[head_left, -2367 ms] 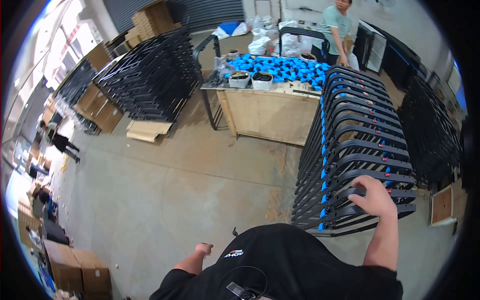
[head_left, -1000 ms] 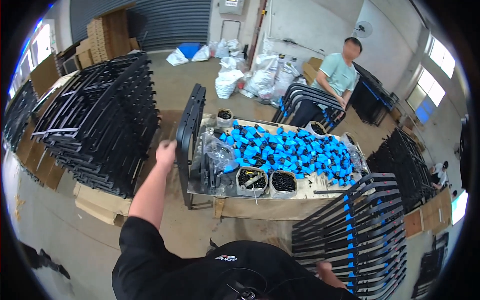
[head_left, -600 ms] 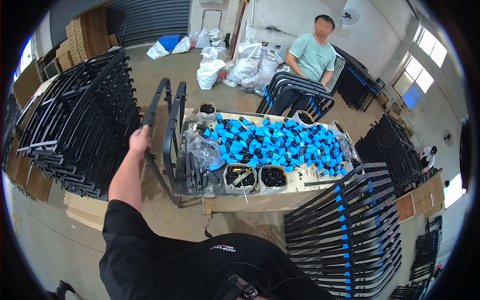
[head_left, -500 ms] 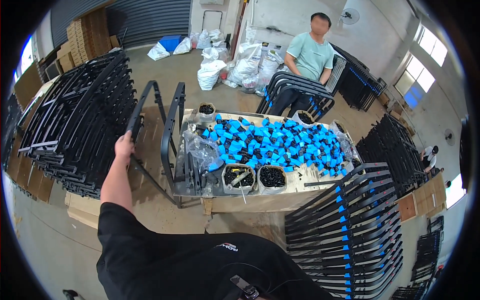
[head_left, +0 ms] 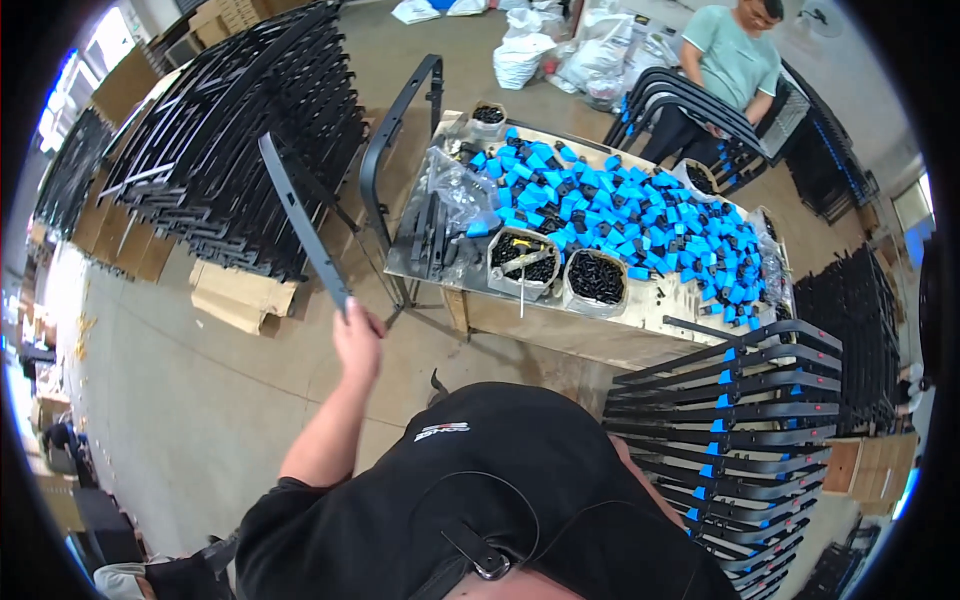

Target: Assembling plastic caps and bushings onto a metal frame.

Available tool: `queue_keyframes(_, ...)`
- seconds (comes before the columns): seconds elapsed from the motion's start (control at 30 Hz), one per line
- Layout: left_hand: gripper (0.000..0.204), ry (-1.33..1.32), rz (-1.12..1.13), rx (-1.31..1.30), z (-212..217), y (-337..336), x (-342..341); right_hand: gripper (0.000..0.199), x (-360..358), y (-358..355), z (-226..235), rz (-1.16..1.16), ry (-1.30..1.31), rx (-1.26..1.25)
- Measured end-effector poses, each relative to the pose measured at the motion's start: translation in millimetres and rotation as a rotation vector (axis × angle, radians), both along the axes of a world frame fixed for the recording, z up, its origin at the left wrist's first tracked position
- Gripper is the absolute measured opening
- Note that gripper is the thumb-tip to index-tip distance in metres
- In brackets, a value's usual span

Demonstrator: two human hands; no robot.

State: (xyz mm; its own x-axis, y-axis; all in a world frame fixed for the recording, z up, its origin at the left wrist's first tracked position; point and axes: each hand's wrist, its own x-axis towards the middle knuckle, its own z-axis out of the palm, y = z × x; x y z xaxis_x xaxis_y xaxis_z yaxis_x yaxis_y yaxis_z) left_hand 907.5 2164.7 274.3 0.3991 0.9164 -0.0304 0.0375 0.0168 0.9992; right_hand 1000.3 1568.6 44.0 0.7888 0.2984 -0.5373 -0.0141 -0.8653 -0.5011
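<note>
Left hand (head_left: pixel 358 337) — clasping black frame (head_left: pixel 303 230) | long bar slants up-left | right hand — hidden, can't tell

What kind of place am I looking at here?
Probably a factory assembly workshop: a long wooden workbench is heaped with small blue-and-black, plastic-looking parts, and beside it stands a tall stack of matching black, metal-looking frames.

A wide fisheye looks forward and steeply down from head height. The black shirt (head_left: pixel 520 440) is close at six o'clock, the workbench (head_left: pixel 570 335) farther off at two o'clock
</note>
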Motion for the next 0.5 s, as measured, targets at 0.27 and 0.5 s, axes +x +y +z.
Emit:
queue_keyframes(0.27, 0.029, 0.068, -0.192, 0.023, 40, -126, 4, 0.060, 92, 259, 196, 0.388, 0.235, 0.701)
queue_keyframes(0.5, 0.030, 0.405, -0.129, 0.753, 114, -102, -71, 0.061, 82, 369, 249, 0.711, -0.054, 0.792)
